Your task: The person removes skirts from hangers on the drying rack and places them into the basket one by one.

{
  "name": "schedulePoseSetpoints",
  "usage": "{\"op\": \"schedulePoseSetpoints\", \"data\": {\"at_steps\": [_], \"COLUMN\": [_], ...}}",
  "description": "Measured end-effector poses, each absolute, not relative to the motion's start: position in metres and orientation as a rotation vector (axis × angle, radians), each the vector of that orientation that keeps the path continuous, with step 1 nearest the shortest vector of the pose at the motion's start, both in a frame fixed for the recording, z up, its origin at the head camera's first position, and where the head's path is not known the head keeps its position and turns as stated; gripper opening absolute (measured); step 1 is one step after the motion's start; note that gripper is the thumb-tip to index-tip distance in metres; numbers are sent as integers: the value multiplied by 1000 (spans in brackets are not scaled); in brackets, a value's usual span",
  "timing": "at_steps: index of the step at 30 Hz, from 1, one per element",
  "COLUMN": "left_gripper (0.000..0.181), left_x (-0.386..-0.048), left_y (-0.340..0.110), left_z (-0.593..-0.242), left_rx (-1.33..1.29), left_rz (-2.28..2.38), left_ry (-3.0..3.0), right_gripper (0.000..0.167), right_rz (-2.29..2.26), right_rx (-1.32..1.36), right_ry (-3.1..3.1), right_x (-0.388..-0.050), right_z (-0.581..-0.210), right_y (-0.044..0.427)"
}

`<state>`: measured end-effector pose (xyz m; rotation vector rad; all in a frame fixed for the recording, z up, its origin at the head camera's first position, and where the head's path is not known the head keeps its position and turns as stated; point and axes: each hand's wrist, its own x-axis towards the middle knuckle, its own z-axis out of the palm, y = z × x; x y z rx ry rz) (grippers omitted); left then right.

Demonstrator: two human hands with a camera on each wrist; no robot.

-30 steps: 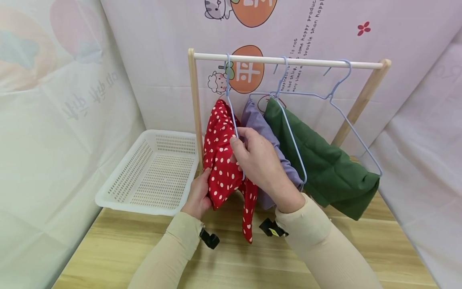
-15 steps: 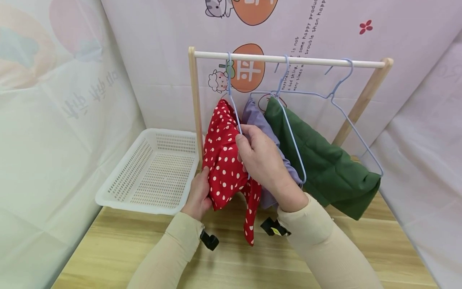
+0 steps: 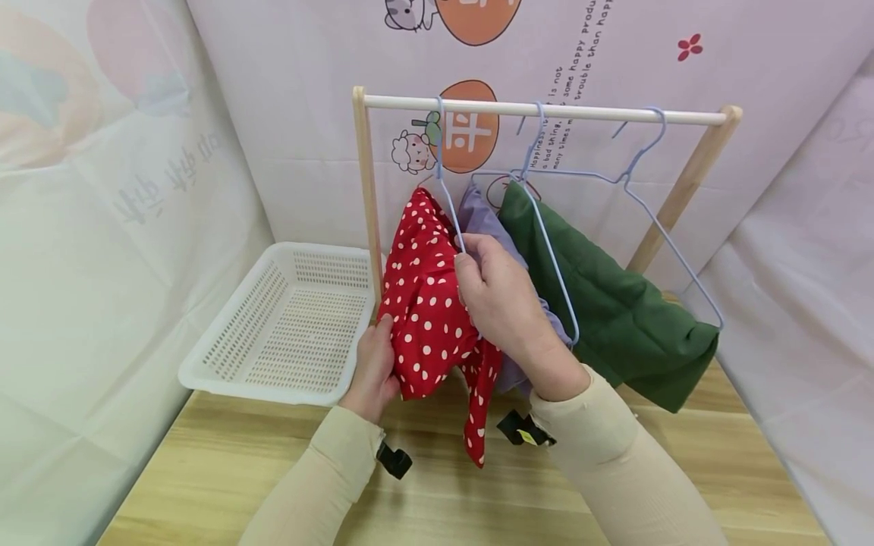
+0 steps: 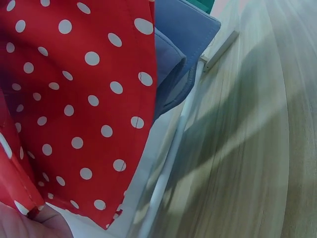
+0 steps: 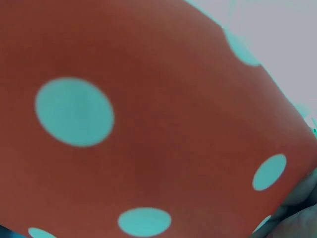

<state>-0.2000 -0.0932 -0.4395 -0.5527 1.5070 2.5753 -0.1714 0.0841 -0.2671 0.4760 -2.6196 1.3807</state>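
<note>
Red cloth with white dots point(image 3: 430, 303) hangs on the leftmost blue hanger point(image 3: 448, 199), near the rack's left post. My left hand point(image 3: 372, 371) grips the cloth's lower left edge; in the left wrist view its fingers point(image 4: 47, 223) pinch a fold. At the right side of that hanger, my right hand point(image 3: 501, 296) holds the hanger's sloping arm between thumb and fingers, next to the cloth. Dotted fabric point(image 5: 148, 124) fills most of the right wrist view, with part of the hand point(image 5: 297, 218) at the lower right.
A lavender cloth point(image 3: 483, 216) and a green cloth point(image 3: 601, 303) hang to the right on blue hangers point(image 3: 554, 262). The wooden rack's white rod point(image 3: 478, 108) runs above. A white perforated basket point(image 3: 262, 390) stands left of the rack on the wooden table point(image 3: 437, 500).
My right hand has moved slightly right with the leftmost hanger, whose hook has slid a little right along the rod. The red cloth has spread rightward; my left hand has barely moved.
</note>
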Motion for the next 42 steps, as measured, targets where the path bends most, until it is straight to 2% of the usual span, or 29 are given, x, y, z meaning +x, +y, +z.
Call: {"op": "schedulePoseSetpoints", "data": {"at_steps": [30, 42], "left_gripper": [43, 47], "left_x": [-178, -165], "left_y": [-84, -76], "left_z": [-423, -413], "left_rx": [-340, -283], "left_rz": [2691, 2713], "left_ry": [1681, 1716], "right_gripper": [50, 48], "right_rz": [1382, 1369], "right_rx": [434, 413], "right_ry": [-2616, -2628], "right_x": [-166, -166], "right_z": [-267, -266], "right_y": [103, 107]}}
